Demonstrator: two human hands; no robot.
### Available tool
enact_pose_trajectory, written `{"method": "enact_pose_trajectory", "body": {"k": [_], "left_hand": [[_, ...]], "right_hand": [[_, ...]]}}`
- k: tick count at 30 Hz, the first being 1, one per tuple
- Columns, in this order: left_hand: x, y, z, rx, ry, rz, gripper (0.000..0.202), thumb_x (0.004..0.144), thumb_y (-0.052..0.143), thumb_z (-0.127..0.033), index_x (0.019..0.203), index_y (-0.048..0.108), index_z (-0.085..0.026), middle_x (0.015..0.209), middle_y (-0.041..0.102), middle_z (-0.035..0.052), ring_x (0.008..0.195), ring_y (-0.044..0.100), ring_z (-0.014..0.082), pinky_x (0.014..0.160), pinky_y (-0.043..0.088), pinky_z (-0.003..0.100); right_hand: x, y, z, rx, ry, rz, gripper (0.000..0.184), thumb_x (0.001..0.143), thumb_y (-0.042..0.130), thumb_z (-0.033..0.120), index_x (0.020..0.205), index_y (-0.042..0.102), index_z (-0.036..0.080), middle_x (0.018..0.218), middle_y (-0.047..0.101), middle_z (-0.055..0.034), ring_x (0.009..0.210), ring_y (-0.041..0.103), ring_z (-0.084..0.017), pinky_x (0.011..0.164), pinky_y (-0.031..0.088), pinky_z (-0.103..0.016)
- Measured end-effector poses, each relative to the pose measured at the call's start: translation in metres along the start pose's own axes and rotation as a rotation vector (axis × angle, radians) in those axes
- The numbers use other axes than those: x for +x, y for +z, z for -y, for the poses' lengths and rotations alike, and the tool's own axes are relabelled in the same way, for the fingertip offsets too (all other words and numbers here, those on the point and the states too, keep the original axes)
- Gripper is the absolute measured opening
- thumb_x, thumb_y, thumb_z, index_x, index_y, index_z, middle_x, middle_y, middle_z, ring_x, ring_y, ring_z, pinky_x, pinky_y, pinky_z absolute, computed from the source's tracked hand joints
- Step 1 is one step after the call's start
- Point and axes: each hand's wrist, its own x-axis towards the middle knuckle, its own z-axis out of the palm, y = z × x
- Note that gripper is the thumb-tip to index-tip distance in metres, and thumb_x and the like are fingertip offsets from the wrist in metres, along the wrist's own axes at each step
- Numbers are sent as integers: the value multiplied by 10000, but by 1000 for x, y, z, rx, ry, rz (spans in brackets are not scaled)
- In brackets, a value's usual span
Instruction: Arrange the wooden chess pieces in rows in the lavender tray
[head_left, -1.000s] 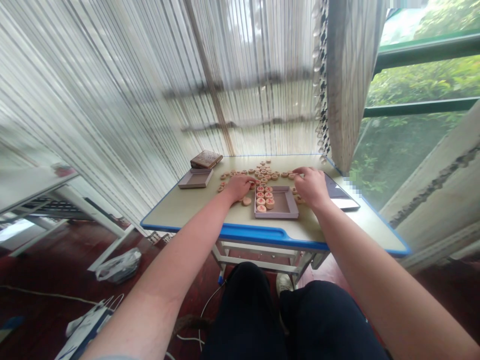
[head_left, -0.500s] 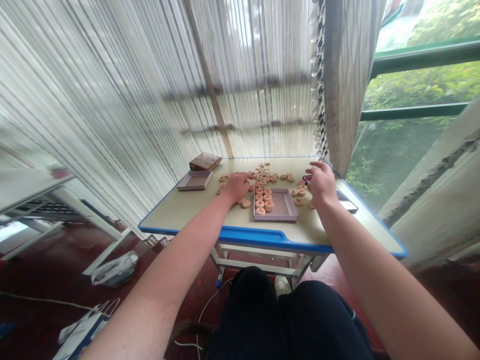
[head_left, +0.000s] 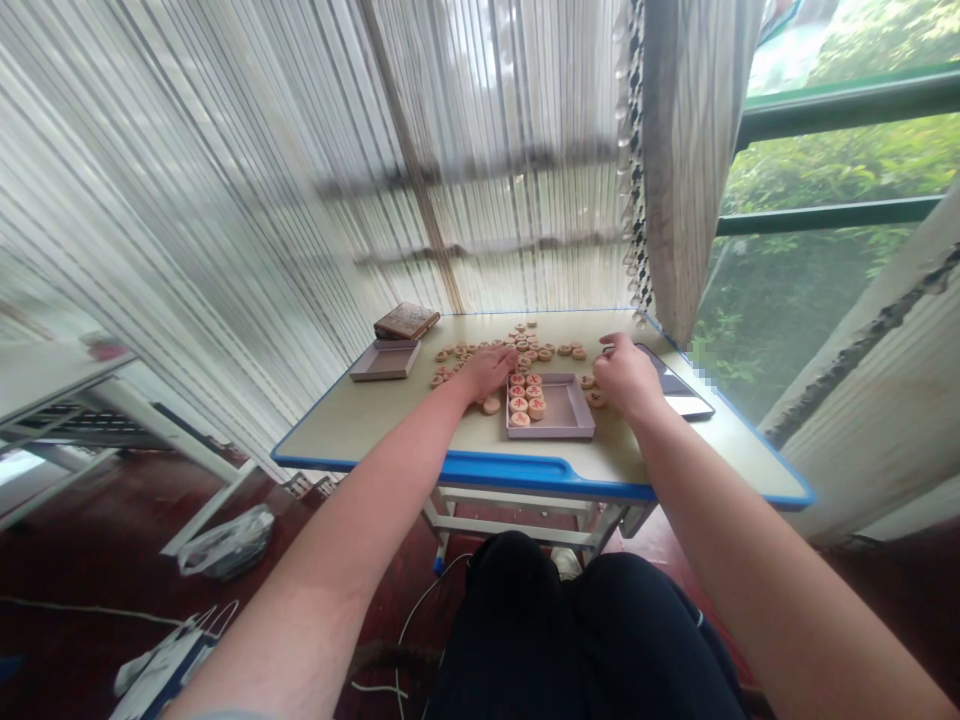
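Note:
Round wooden xiangqi pieces (head_left: 544,355) lie loose across the table's middle. A shallow mauve box (head_left: 589,430) holds several red-marked pieces (head_left: 520,405) packed along its left side. Just off the box's upper left corner, my left hand (head_left: 489,374) rests over loose pieces, fingers stretched out and low. A plain piece (head_left: 491,406) lies just below that hand. To the right of the box, my right hand (head_left: 626,376) is over other loose pieces, its index finger extended and the other fingers curled under. What those curled fingers hold, if anything, is hidden.
The blue-edged table (head_left: 360,430) stands by a striped curtain (head_left: 300,150). At its back left are a mauve box lid or tray (head_left: 375,373) and a brown patterned box (head_left: 407,320). A dark flat device (head_left: 686,398) lies beside my right hand.
My left hand has shifted right, closer to the box corner. My right hand has moved left and slightly down over the loose pieces, with its lower fingers now curled in.

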Motion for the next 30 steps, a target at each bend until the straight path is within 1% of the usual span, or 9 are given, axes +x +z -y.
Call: {"method": "enact_pose_trajectory", "body": {"k": [2, 4, 6, 9, 12, 16, 21, 26, 30], "left_hand": [[0, 1, 2, 31, -16, -37, 472, 920, 224, -390, 1047, 621, -169, 1049, 633, 82, 1006, 548, 172, 927, 383, 290], [-1, 2, 4, 51, -38, -57, 450, 915, 251, -370, 1078, 617, -165, 1067, 626, 84, 1021, 541, 175, 932, 384, 295], [-1, 2, 5, 45, -23, -34, 424, 904, 290, -367, 1069, 629, -173, 1098, 624, 66, 1054, 532, 169, 956, 373, 287], [-2, 1, 6, 10, -8, 32, 384, 886, 333, -363, 1004, 660, -201, 1131, 626, 24, 1085, 531, 153, 984, 358, 260], [-2, 1, 7, -1, -42, 37, 366, 873, 353, -351, 1008, 662, -210, 1165, 615, 10, 1107, 526, 147, 1000, 348, 250], [-3, 1, 5, 19, -56, 4, 358, 838, 375, -241, 1063, 644, -168, 1176, 608, 40, 1120, 515, 153, 1008, 346, 253], [-6, -1, 2, 22, -171, -81, 468, 755, 366, -73, 1162, 581, -162, 1224, 575, 44, 1142, 499, 153, 1009, 355, 269], [-9, -3, 1, 23, -176, -91, 476, 718, 372, -46, 1112, 612, -161, 1172, 606, 50, 1108, 523, 161, 993, 372, 277], [-9, -3, 0, 4, -114, -71, 457, 706, 378, -50, 1036, 662, -191, 1119, 636, 23, 1080, 535, 153, 991, 375, 277]], "right_hand": [[-1, 2, -1, -109, -49, 48, 491, 672, 469, 147, 1162, 507, 154, 996, 642, -147, 932, 572, -285, 754, 417, -359], [-1, 2, -2, -138, -85, 74, 536, 652, 482, 122, 1187, 489, 150, 1010, 644, -132, 936, 575, -268, 750, 421, -339], [0, 1, -3, -159, -100, 71, 533, 644, 488, 109, 1173, 509, 162, 1007, 650, -108, 935, 578, -250, 748, 426, -323], [3, 0, -5, -237, -112, 132, 439, 625, 508, 103, 1042, 613, 196, 985, 662, -81, 905, 591, -234, 742, 434, -310], [5, 2, -6, -292, -133, 208, 381, 598, 528, 101, 930, 673, 218, 949, 674, -63, 870, 602, -227, 731, 442, -301], [7, 6, -9, -291, -160, 201, 384, 614, 516, 113, 944, 690, 203, 946, 677, -74, 870, 606, -223, 745, 449, -293], [11, 11, -15, -357, -198, 171, 407, 629, 531, 124, 998, 688, 194, 1002, 658, -114, 879, 605, -237, 756, 449, -304], [13, 15, -18, -367, -241, 161, 355, 672, 545, 204, 998, 689, 198, 996, 653, -127, 842, 611, -243, 732, 454, -322], [12, 14, -16, -373, -241, 196, 293, 708, 525, 244, 932, 702, 179, 932, 666, -135, 843, 609, -251, 729, 450, -329]]}}
